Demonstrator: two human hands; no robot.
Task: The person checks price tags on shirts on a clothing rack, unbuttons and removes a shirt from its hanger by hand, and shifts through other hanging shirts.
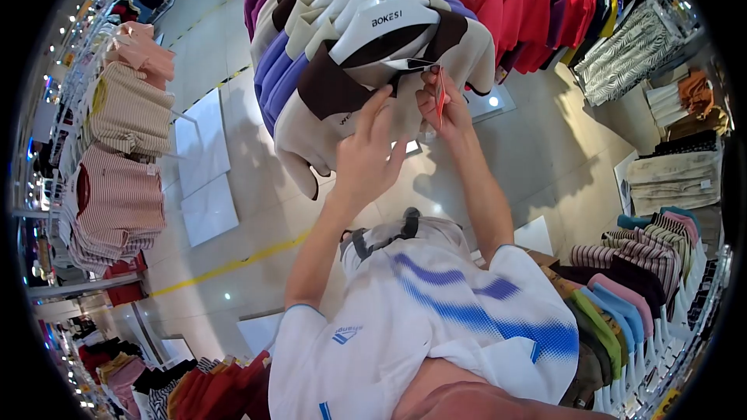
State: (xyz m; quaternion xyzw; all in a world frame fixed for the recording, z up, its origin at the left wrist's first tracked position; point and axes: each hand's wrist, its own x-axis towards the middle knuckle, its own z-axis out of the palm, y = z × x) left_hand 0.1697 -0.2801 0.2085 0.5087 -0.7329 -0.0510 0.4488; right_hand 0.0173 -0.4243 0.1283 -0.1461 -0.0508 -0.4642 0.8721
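Observation:
A beige polo shirt (307,144) with a dark brown collar (331,85) hangs in front of me on a white hanger (385,22) marked BOKESI. My right hand (445,109) pinches a red hang tag (440,95) at the collar's right side. A thin pale string runs from the tag to the neck opening. My left hand (367,157) lies against the shirt front with its fingers stretched out and apart. Its fingertips are at the lower edge of the collar, and whether they hold any cloth cannot be made out.
Purple and beige shirts hang close behind this one. Red shirts (517,0) fill the rack at the back right. Striped tops (120,194) hang on the left, and more clothes (622,295) line the lower right. A yellow floor line (233,264) crosses the tiles.

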